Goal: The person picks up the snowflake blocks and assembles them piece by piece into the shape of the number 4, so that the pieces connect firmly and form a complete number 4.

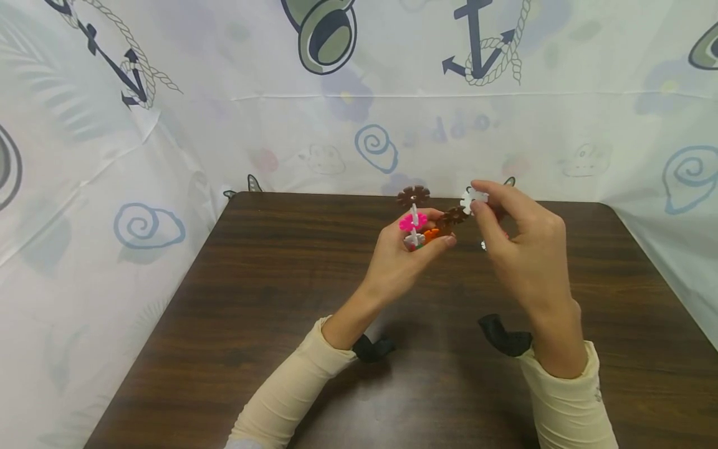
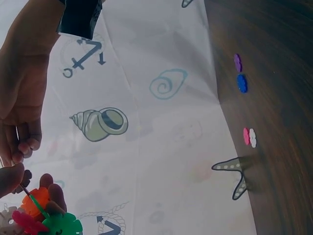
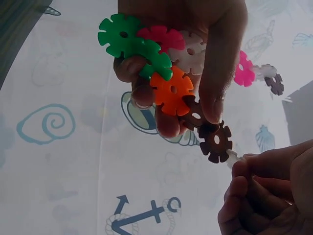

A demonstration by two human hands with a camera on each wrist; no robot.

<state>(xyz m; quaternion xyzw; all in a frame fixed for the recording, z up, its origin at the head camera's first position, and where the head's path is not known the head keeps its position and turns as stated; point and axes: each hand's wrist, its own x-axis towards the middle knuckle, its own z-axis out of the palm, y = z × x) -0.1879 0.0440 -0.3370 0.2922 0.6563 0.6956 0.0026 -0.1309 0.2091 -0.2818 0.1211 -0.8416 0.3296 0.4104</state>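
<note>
sleeves [image 1: 566, 399]: nearest my head camera, cream, pushed back from both wrists, with a black piece [image 1: 505, 337] jutting inward from each cuff.
left hand [image 1: 401, 265]: i see it raised over the counter [image 1: 280, 274], its fingers [image 3: 168, 126] curled behind the linked discs and its thumb pressed across the front, gripping them.
linked discs: notched, flower-shaped, held up in the left hand. my right wrist view shows two green discs [image 3: 120, 44], a red disc [image 3: 164, 41], a white one beside it, an orange disc [image 3: 168, 100], then two brown discs [image 3: 215, 152] at the lower end.
side branch: in my head view a bright pink disc [image 1: 408, 222] stands with pale ones above the left hand, topped by a dark brown disc [image 1: 405, 196].
right hand [image 1: 521, 249]: thumb and forefinger nearly together, pinching a white disc [image 1: 467, 204].
white disc: right by the lowest brown disc; from here i cannot tell whether their slots engage.
loose pieces: on the counter, my left wrist view gives me a purple disc [image 2: 237, 62] near a blue disc [image 2: 242, 83], and farther along a pink disc [image 2: 246, 136] against a white piece [image 2: 253, 138].
backdrop: pale cloth [image 1: 252, 62] printed with anchors and shells.
</note>
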